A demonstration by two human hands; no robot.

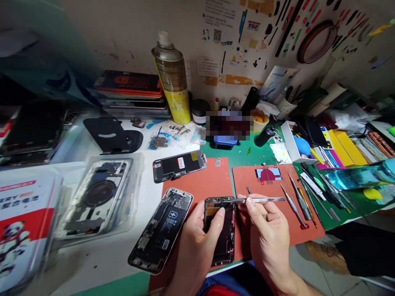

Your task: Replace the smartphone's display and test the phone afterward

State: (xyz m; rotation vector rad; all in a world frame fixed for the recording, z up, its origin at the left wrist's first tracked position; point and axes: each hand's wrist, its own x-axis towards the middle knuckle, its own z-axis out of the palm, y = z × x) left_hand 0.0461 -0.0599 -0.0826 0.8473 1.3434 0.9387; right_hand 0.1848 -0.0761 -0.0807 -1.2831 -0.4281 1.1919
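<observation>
My left hand [197, 242] is closed around a phone screen [224, 244], its thumb pressed on the dark back near the upper end. Metal tweezers [273, 200] are pinched in my right hand [270, 230]. They lie nearly level, and their tips reach the top edge of the screen, where small green and metallic parts show. Whether the tips grip anything is too small to tell. Left of my left hand lies an opened phone body [160, 230] with its battery exposed. Behind it rests another phone screen [179, 165], dark side up with a white label.
Red-brown mats [212, 172] cover the work area. Screwdrivers [293, 205] and other tools lie to the right, near a teal bottle [364, 174]. A yellow spray can [174, 82] stands at the back. At left are a phone housing in a clear tray [132, 193] and a black stand [108, 135].
</observation>
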